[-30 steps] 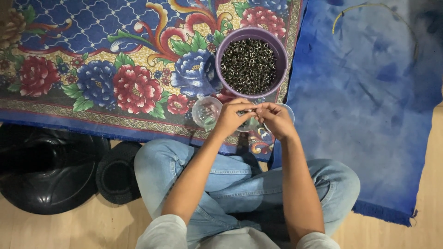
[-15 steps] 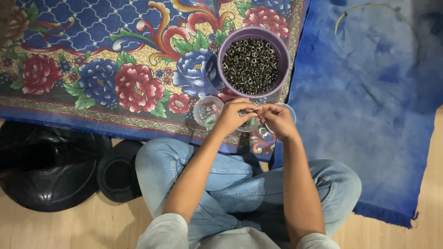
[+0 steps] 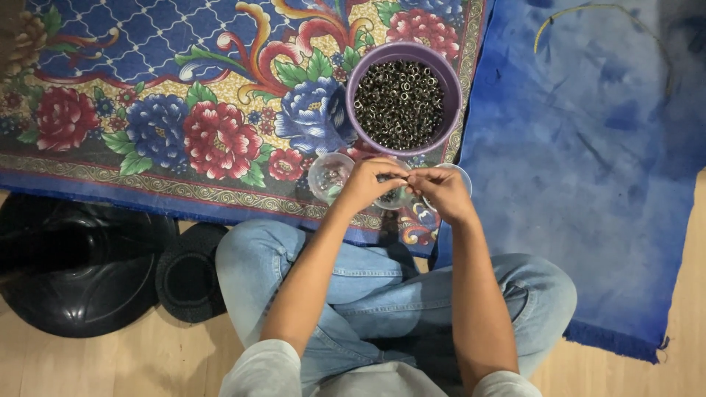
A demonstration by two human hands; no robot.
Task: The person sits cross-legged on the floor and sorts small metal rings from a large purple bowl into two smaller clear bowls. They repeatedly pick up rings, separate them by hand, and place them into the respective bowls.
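I see my left hand (image 3: 371, 184) and right hand (image 3: 440, 192) meeting fingertip to fingertip over small clear cups (image 3: 329, 176), both pinched nearly closed on something too small to make out, likely one of the metal rings. The purple bowl (image 3: 403, 97) full of those dark rings sits just beyond the hands. I judge this a fitting or sorting step; the next move calls for a fine, steady pinch. Everything rests on a floral rug (image 3: 147, 117) beside a blue mat (image 3: 588, 184) on a wooden floor (image 3: 88, 367), black domed object (image 3: 73, 272) at left.
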